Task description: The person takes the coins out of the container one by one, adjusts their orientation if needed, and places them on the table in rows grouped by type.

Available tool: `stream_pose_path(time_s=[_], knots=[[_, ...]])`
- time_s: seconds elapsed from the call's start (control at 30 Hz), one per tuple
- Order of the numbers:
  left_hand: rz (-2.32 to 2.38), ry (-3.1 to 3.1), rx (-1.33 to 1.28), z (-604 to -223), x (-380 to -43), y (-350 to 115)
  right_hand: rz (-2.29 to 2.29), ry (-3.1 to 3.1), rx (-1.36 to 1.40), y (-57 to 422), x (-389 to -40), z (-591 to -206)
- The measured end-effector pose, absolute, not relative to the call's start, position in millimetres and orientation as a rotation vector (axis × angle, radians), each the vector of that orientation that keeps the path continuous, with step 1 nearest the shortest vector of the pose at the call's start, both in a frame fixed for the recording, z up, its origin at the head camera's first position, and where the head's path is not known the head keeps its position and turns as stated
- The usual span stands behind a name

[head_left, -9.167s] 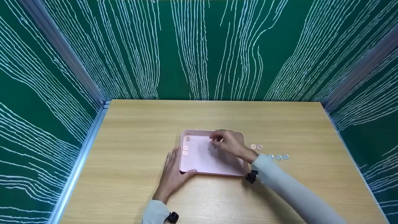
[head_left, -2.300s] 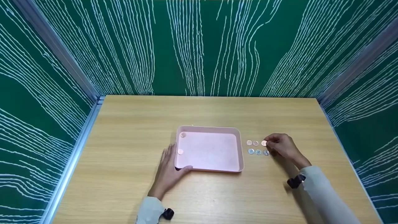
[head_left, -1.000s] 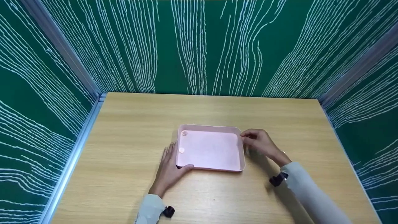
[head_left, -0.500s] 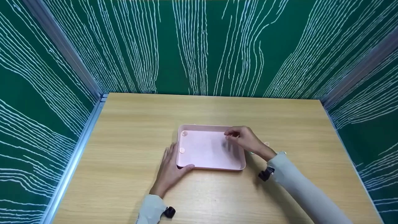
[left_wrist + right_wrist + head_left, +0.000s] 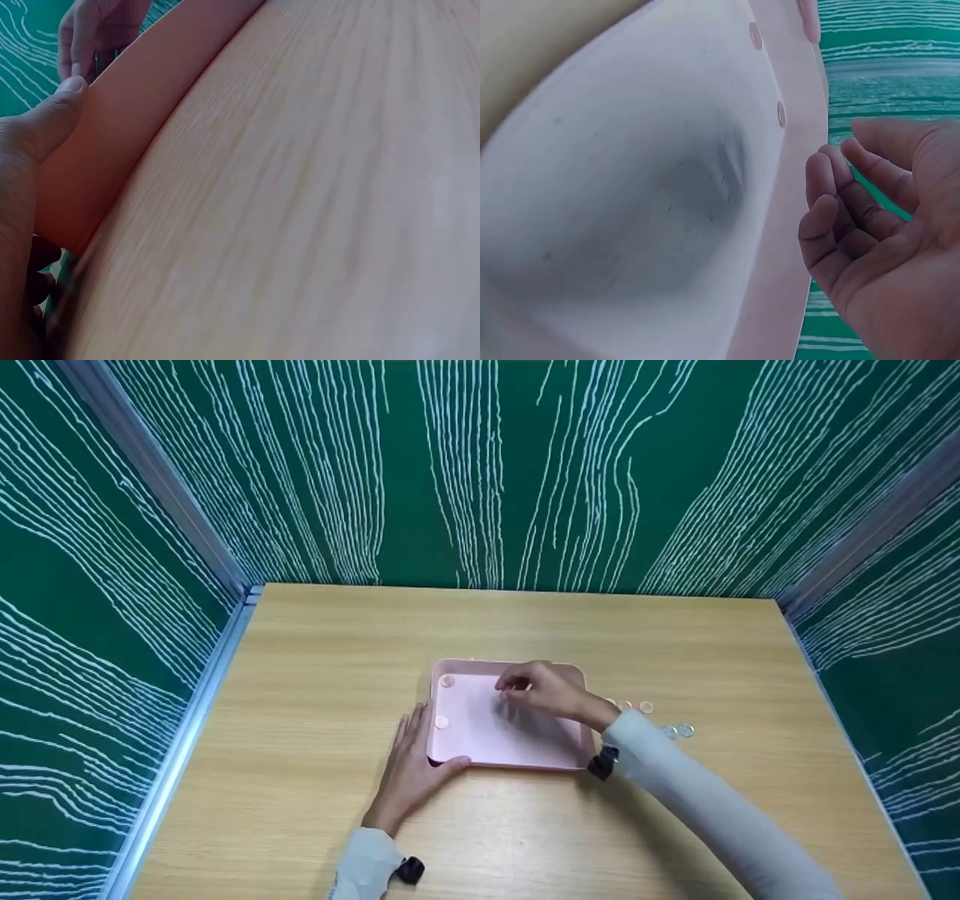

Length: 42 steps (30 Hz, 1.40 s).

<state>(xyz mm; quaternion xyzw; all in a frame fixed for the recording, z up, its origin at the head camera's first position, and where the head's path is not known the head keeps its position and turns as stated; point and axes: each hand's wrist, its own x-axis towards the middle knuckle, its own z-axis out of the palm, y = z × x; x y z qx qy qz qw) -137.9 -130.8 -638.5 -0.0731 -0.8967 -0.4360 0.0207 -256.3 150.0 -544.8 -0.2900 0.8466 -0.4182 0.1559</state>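
A shallow pink tray [image 5: 510, 750] sits on the wooden table. My left hand [image 5: 412, 784] holds its near left corner, thumb along the front wall and fingers along the left side; the thumb [image 5: 56, 120] lies at the rim in the left wrist view. Over the tray's middle hovers my right hand [image 5: 544, 690], its fingers [image 5: 821, 172] loosely curled with nothing visible between them. Two copper-coloured coins lie by the tray's left wall, a far coin [image 5: 448, 681] and a nearer coin [image 5: 441, 722].
Right of the tray, a row of copper coins [image 5: 646, 707] lies on the table [image 5: 337, 660], partly behind the right wrist. Silver coins [image 5: 685, 730] lie nearer, some hidden by the sleeve. Green walls [image 5: 405, 472] with white lines enclose the table's back and sides.
My right hand set a copper coin in the row on the table, then moved left over the tray. One fewer coin shows in the tray than at first. The left hand stays put.
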Motion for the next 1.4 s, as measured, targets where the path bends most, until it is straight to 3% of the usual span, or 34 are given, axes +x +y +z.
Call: stream_pose_path(time_s=[0.8, 1.4], knots=[[-1.383, -2.796, -0.187, -636, -139, -126, -1.057, 2.319, -1.021, 88, -273, -575], [-1.353, -2.786, -0.207, -637, -137, -131, -0.978, 2.357, -1.232, 71, -283, -590]])
